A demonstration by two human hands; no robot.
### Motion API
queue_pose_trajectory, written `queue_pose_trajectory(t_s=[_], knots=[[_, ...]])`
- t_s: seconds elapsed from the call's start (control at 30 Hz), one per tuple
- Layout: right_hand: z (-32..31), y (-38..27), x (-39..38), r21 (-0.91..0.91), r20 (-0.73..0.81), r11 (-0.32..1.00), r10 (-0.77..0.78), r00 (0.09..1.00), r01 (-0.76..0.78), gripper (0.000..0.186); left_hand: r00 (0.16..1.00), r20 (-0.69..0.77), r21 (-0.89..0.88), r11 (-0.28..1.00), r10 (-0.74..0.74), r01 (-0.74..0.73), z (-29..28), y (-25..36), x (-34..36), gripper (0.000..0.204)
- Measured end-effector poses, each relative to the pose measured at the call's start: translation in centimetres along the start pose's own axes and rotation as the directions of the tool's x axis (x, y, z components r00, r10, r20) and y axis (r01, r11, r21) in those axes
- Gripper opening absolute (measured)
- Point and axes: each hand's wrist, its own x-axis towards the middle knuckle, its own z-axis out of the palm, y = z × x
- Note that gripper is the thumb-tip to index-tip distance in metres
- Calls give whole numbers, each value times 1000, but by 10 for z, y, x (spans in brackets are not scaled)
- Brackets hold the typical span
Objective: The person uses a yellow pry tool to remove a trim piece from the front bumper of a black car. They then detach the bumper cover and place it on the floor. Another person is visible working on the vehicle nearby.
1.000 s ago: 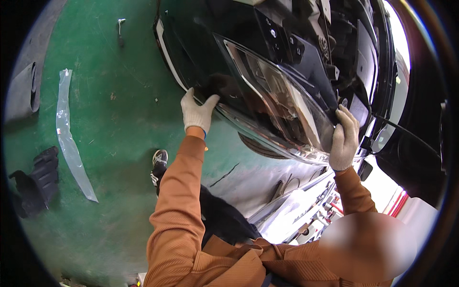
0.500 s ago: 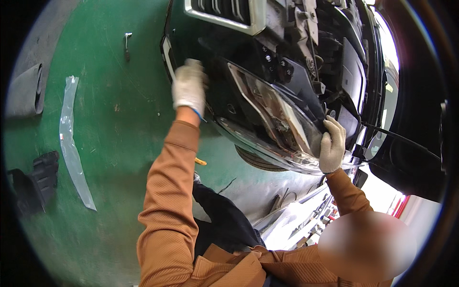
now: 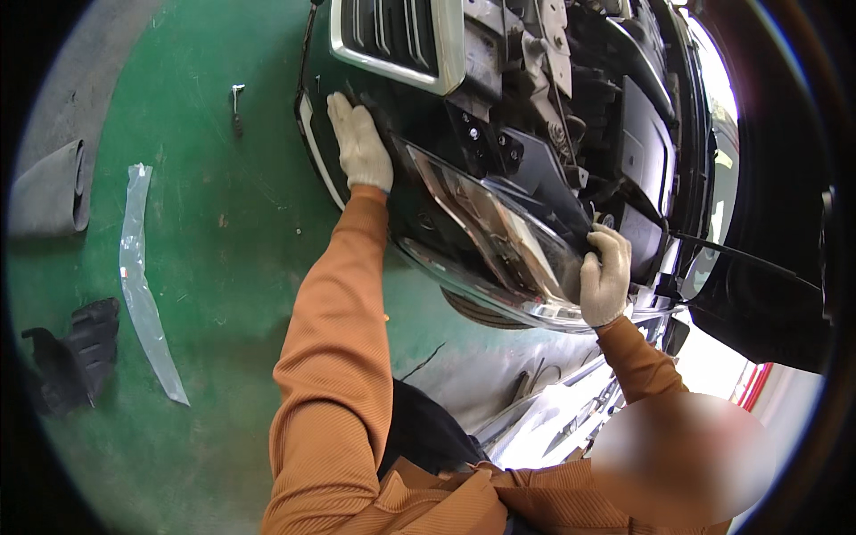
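Observation:
My left hand [image 3: 364, 150], in a pale knit glove, lies flat against the black front bumper [image 3: 397, 209] of a car. Its fingers are stretched out toward the chrome-framed grille [image 3: 419, 85]. The right hand [image 3: 606, 278], gloved the same way, rests at the upper rear corner of the headlight [image 3: 508, 236]. Its fingers are slightly bent and the thumb stands apart; I see nothing held in it. A chrome and clear trim edge runs below the headlight toward the wheel.
The hood is up, baring the engine bay [image 3: 624, 134]. On the green floor lie a ratchet wrench [image 3: 237, 109], a long clear plastic strip [image 3: 143, 290], a black molded plastic part [image 3: 89, 352] and a grey folded mat [image 3: 52, 192]. A tire [image 3: 481, 308] shows under the bumper.
My left hand, blurred by motion before, now lies flat and sharp on the bumper. The right hand stays by the headlight corner. The whole view has shifted slightly.

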Motion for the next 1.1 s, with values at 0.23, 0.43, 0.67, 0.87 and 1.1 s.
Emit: queue_pose_trajectory(t_s=[0.23,0.43,0.67,0.87,1.1], knots=[[3,-4,1,-23,12,1000,21,1000,-21,28,975,-221,17,999,-23,28,-24,-1,-36,65],[5,0,-1,-58,48,998,20,999,-17,30,991,-5,143,980,-136,135,-7,-7,-83,65],[9,5,-7,-57,36,998,27,999,-25,31,901,366,256,956,-235,145,-50,12,-159,96],[14,0,-4,-17,16,1000,12,1000,-12,30,888,400,422,906,-226,40,-51,25,-132,128],[12,9,-9,-67,31,997,-26,999,28,30,918,369,496,866,-145,-63,-72,24,-134,115]])
